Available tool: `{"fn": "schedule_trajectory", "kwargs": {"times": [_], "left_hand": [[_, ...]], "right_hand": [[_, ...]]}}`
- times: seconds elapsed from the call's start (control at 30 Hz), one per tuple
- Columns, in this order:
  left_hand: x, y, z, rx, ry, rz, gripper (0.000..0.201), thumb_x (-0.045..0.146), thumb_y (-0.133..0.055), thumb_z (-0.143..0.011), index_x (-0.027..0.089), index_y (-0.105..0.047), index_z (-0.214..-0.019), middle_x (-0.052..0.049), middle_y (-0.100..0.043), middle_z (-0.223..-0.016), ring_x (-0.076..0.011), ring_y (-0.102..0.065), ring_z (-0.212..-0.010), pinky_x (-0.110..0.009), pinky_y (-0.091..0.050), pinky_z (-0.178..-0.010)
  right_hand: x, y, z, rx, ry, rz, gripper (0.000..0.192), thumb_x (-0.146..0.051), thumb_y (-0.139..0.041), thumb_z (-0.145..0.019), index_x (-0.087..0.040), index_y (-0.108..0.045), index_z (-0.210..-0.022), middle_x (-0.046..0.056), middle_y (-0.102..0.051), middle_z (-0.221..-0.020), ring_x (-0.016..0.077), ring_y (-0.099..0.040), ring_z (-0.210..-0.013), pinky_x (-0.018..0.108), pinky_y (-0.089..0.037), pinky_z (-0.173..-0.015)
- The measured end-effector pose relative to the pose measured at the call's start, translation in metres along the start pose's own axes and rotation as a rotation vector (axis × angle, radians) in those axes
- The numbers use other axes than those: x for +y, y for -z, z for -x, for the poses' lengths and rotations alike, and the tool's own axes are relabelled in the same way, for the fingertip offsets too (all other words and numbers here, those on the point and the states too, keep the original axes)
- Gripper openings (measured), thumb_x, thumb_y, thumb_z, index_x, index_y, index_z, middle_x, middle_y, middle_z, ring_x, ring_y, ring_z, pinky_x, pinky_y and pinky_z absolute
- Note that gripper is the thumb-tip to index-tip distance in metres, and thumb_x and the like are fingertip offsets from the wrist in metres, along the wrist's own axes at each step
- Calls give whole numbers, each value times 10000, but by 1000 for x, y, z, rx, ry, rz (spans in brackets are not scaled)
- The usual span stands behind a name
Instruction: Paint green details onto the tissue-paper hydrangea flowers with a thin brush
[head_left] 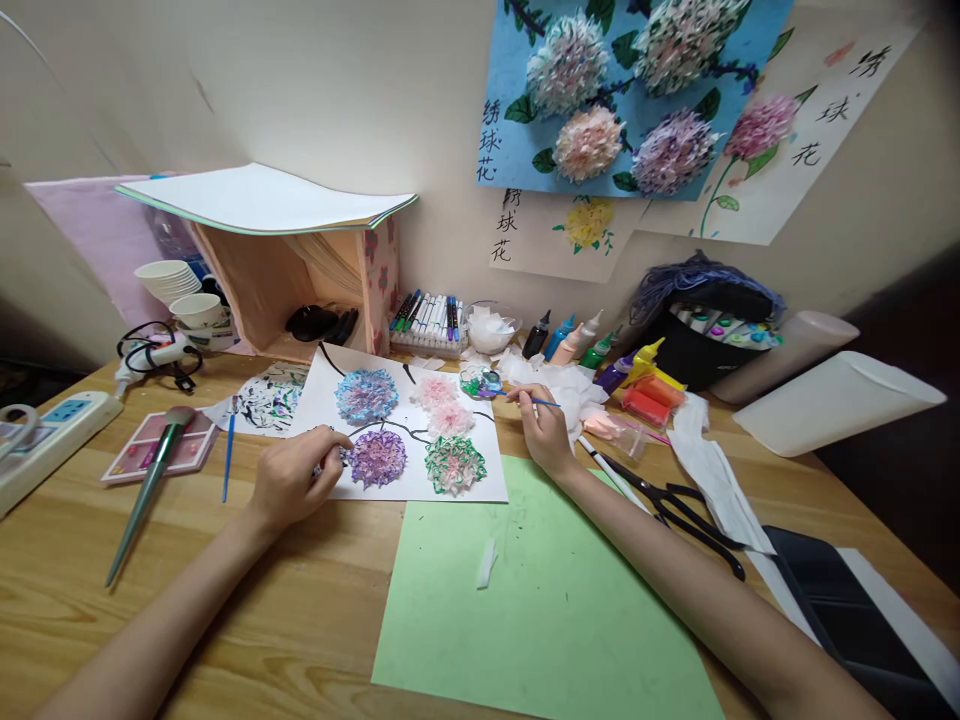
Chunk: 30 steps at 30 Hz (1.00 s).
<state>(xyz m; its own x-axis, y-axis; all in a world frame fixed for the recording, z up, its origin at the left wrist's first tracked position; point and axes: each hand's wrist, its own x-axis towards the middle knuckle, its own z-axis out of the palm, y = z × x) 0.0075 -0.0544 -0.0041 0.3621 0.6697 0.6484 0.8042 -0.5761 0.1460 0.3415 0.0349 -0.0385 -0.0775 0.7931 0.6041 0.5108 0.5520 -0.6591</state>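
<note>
A white sheet of paper [405, 490] carries four fluffy paper flowers: a blue flower [367, 397], a pink flower [444, 405], a purple flower [378, 459] and a green-edged flower [455, 465]. Dark painted branches run between them. My left hand [296, 478] rests at the sheet's left edge with fingers curled in, beside the purple flower; dark specks show near its fingertips, and what it grips is hidden. In my right hand [544, 430] is a thin blue paintbrush [536, 401], pinched in the fingers. Its tip reaches a small paint-smeared palette [480, 383] behind the sheet.
Paint bottles [562, 338] and crumpled tissue [574, 395] stand behind my right hand. Black scissors [679, 505] lie by my right forearm. A green sheet [517, 600] lies in front. On the left are a makeup brush [154, 480], another blue paintbrush [229, 455] and a power strip [60, 440].
</note>
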Motion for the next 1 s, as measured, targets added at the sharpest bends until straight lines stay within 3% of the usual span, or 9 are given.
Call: {"fn": "schedule_trajectory", "kwargs": {"times": [0.47,0.8,1.0], "left_hand": [[-1,-2,0,-6,15,6,195,120,-426,-873,168,-606,-820,19,-595,-636,-108,-536,-513,-235,-387,-544],[-2,-2,1,-11,20,4,197,130,-424,-873,171,-609,-818,17,-599,-637,-109,-532,-506,-240,-387,-543],[1,-1,-2,0,17,-7,219,143,-415,-864,176,-622,-798,25,-590,-601,-99,-522,-482,-231,-381,-521]], "right_hand": [[4,1,-1,-57,-81,-63,284,-336,-343,-961,-216,-553,-810,39,-601,-812,193,-571,-814,342,-420,-782],[7,2,1,0,-96,-132,277,-333,-357,-956,-212,-562,-814,29,-596,-802,181,-563,-773,334,-420,-744],[-4,8,15,225,-54,-261,216,-301,-373,-938,-218,-551,-847,31,-573,-821,184,-560,-779,340,-442,-720]]}}
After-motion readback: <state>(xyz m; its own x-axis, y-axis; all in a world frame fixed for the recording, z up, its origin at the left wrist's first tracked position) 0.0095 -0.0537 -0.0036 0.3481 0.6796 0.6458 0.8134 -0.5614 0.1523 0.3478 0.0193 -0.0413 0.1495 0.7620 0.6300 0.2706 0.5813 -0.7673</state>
